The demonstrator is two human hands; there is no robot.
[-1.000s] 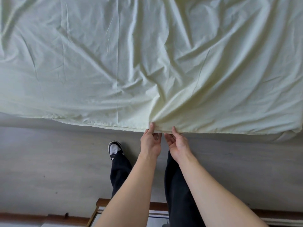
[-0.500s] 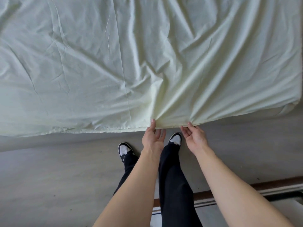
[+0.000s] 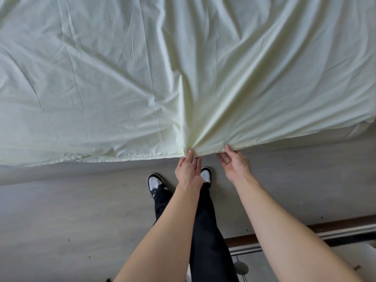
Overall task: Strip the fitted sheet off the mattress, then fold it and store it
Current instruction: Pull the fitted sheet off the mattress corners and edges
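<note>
A pale yellow-green fitted sheet (image 3: 154, 82) spreads wrinkled over the whole upper part of the head view. Its near hem runs across the middle of the frame. My left hand (image 3: 189, 169) pinches that hem between thumb and fingers, and folds fan out from the pinch. My right hand (image 3: 234, 162) is a hand's width to the right, thumb on top of the hem and fingers under it, holding the edge. The mattress is hidden under the sheet.
Below the hem lies a grey floor (image 3: 71, 216) where my two feet in black-and-white shoes (image 3: 155, 183) stand. A dark wooden strip (image 3: 329, 231) with a pale surface beyond it crosses the lower right corner.
My hands started side by side on the hem. My right hand has slid to the right along the edge, while my left keeps its pinch. My view has shifted, showing both feet.
</note>
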